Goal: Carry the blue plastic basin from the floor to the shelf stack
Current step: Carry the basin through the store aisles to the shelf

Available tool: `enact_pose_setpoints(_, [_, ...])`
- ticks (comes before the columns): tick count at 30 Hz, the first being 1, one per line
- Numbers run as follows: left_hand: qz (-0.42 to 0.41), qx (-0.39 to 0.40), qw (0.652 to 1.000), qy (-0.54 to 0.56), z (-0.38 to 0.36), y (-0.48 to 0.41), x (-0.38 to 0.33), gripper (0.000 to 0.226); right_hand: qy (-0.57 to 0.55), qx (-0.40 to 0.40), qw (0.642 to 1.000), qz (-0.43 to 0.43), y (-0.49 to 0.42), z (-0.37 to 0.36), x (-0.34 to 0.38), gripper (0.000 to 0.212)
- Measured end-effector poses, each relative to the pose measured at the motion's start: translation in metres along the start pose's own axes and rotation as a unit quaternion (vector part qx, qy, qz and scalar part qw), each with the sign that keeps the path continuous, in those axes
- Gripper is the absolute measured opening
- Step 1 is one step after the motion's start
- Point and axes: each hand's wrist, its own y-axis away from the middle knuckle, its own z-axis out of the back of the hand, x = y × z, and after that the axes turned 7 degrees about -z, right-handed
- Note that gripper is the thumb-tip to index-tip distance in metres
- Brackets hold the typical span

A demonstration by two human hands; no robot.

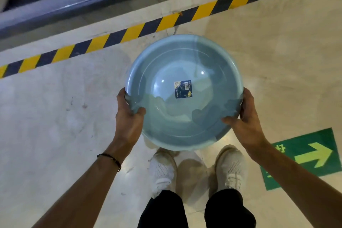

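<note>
The round blue plastic basin (pixel 166 72) is held in front of me above the pale floor, its mouth facing up, with a dark label stuck on its inner bottom. My left hand (pixel 128 114) grips the rim on the left, thumb inside the bowl. On the right rim, my right hand (pixel 246 120) holds the same way, thumb over the edge. My two white shoes show below the basin. No shelf stack is clearly in view.
A yellow-and-black hazard stripe (pixel 166 22) runs diagonally across the floor ahead. Beyond it lies a dark blue metal beam (pixel 77 2) with pale rounded objects behind. A green arrow sign (pixel 303 157) is painted on the floor at the right.
</note>
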Motion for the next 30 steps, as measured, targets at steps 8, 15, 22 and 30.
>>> enact_pose_setpoints(8, [0.043, 0.016, 0.998, -0.046, -0.008, -0.001, 0.007, 0.072, 0.031, 0.024, 0.999, -0.034, -0.015, 0.002, -0.018, 0.095])
enact_pose_setpoints(15, [0.029, 0.016, 0.996, -0.077, -0.007, 0.006, -0.006, 0.083, 0.07, 0.0, 0.998, 0.001, -0.01, 0.006, -0.014, 0.095])
enact_pose_setpoints(22, [0.006, 0.022, 0.998, -0.051, 0.001, 0.044, -0.068, 0.094, 0.004, -0.024, 1.0, 0.01, 0.033, 0.046, 0.029, 0.098])
enact_pose_setpoints(30, [-0.051, 0.027, 0.998, -0.009, 0.025, 0.104, -0.21, 0.09, -0.027, -0.086, 0.995, 0.039, 0.119, 0.123, 0.133, 0.095])
